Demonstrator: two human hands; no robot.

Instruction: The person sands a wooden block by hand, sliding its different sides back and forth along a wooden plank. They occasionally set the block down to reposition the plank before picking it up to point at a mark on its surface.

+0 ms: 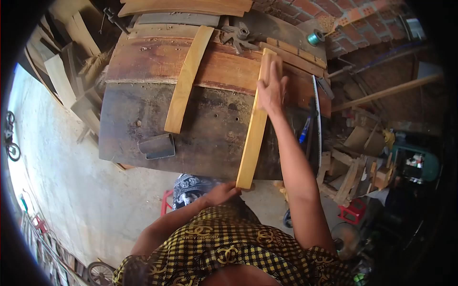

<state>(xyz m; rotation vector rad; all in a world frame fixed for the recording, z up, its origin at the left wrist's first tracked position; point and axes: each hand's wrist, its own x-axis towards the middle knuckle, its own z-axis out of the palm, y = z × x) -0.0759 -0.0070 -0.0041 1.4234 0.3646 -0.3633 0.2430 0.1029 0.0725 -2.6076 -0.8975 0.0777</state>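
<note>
A long yellow wooden strip (253, 143) lies across the right half of the worn workbench (138, 112), its near end reaching past the front edge. My left hand (222, 194) grips that near end, fingers closed on it. Toward the far end, my right hand (273, 90) rests on the strip's right side, fingers partly spread over it and reaching toward its tip. A second, slightly curved yellow strip (185, 83) lies to the left, touched by neither hand. Near the front left of the bench sits a short grey metal channel (157, 146).
A star-shaped metal piece (238, 37) lies at the bench's back. A clamp (114, 20) stands at the back left, a teal spool (315, 37) at the back right. A blue pen (304, 131) and a long metal ruler (317, 119) lie right of my forearm. Scrap wood (350, 176) is piled at right.
</note>
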